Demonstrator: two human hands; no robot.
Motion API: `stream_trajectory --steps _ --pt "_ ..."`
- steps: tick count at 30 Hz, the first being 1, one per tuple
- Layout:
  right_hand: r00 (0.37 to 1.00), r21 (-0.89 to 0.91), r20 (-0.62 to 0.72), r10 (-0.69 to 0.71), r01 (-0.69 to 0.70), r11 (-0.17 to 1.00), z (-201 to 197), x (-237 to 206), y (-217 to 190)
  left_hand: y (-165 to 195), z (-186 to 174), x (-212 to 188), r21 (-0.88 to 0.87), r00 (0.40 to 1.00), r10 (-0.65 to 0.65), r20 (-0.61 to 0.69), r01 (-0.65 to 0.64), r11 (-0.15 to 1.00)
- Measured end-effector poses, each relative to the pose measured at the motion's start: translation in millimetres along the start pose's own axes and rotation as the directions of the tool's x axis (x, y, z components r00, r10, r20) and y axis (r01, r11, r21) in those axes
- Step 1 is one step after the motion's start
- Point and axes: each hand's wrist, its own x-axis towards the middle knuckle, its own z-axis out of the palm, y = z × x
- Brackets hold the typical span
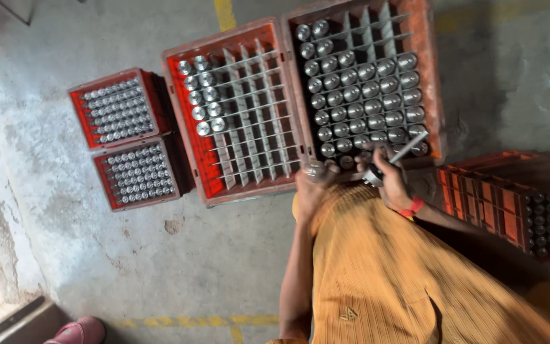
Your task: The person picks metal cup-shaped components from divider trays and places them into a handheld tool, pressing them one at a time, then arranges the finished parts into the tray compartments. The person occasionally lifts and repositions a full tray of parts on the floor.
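My left hand (312,188) is closed around a small shiny metal cylinder (315,169) at the near edge of the middle red crate (183,127). That crate's grid of dividers holds several cylinders (202,95) in its left columns only. My right hand (391,181), with a red band at the wrist, grips a thin metal tool or rod (408,150) over the near edge of the right crate (431,76). The right crate is almost filled with cylinders (364,95).
Two red crates packed with cylinders, one (116,108) and another (138,173), stand to the left on the concrete floor. A stack of crates (510,197) stands at the right. A pink shoe (79,332) shows at the bottom left near a yellow floor line (192,320).
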Motion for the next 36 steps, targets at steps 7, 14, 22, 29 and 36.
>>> stream_trajectory --steps 7,14,22,29,36 --pt "0.976 0.017 0.131 -0.173 0.172 0.985 32.5 -11.2 -45.3 40.8 58.6 -32.6 0.392 0.979 -0.105 0.177 0.028 0.919" --pt "0.882 -0.148 0.409 -0.235 0.318 0.937 1.5 -22.9 -47.1 38.1 75.8 -22.4 0.345 0.905 -0.074 0.42 -0.084 0.935" --pt "0.887 0.119 -0.188 -0.422 0.447 0.886 -69.6 6.6 -75.0 8.8 82.6 42.7 0.607 0.933 -0.139 0.331 -0.098 0.789" --pt "0.829 -0.024 -0.317 -0.461 0.479 0.877 -133.5 -18.3 -80.0 25.7 69.3 211.1 0.606 0.904 0.426 0.029 -0.355 0.712" --pt "0.844 -0.024 -0.318 -0.432 0.449 0.893 -118.6 -27.4 -44.3 38.6 53.9 243.1 0.47 0.894 0.437 0.099 -0.429 0.772"
